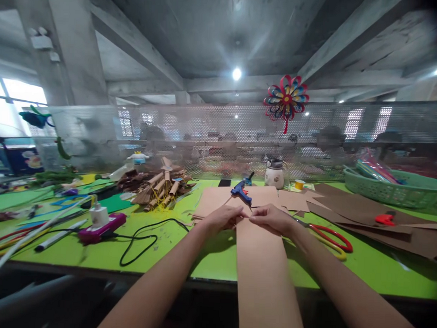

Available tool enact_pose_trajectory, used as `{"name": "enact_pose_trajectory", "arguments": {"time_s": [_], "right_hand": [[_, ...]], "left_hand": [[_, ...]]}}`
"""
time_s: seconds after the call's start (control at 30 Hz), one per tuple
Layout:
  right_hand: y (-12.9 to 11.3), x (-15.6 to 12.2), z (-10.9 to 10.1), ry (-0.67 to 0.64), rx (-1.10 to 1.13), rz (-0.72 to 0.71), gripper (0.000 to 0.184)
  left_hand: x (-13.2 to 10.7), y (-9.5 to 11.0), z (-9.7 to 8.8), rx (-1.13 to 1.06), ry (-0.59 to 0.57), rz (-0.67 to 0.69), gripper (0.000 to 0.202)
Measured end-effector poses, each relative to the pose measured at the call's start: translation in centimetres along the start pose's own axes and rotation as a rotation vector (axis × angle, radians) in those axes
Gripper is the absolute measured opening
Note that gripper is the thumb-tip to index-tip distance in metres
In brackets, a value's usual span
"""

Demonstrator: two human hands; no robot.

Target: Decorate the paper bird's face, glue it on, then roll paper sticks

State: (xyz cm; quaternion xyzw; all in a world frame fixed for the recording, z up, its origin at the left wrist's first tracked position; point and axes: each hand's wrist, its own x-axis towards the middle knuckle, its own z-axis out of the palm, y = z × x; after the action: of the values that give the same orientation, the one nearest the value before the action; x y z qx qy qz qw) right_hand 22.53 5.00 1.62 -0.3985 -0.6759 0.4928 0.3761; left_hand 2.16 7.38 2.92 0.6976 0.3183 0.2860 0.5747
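Observation:
A long strip of tan kraft paper runs from the green tabletop out over its front edge toward me. At its far end, my left hand pinches the left corner between thumb and fingers. My right hand is closed on the same end, its fingertips close to the left ones. Just beyond both hands, a blue glue gun with a red trigger lies on a stack of tan paper sheets. Scissors with red and yellow handles rest beside my right forearm.
A purple power strip with a white plug and black cable sits left. Behind it lie bundled brown paper rolls. Brown sheets, a red clip-like piece and a green basket are right. A jar stands at the back.

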Motion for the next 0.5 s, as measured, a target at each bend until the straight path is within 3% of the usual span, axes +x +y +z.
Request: {"name": "enact_pose_trajectory", "arguments": {"time_s": [0.1, 0.17, 0.5], "right_hand": [[0.4, 0.4, 0.5, 0.051, -0.128, -0.049, 0.027], [0.3, 0.4, 0.5, 0.089, -0.146, -0.054, 0.028], [-1.1, -0.4, -0.9, 0.239, -0.064, -0.086, 0.033]], "left_hand": [[-0.1, -0.3, 0.2, 0.242, -0.100, 0.073, 0.042], [0.0, -0.4, 0.2, 0.320, -0.107, 0.112, 0.042], [0.3, -0.3, -0.4, 0.368, 0.098, 0.257, 0.040]]}}
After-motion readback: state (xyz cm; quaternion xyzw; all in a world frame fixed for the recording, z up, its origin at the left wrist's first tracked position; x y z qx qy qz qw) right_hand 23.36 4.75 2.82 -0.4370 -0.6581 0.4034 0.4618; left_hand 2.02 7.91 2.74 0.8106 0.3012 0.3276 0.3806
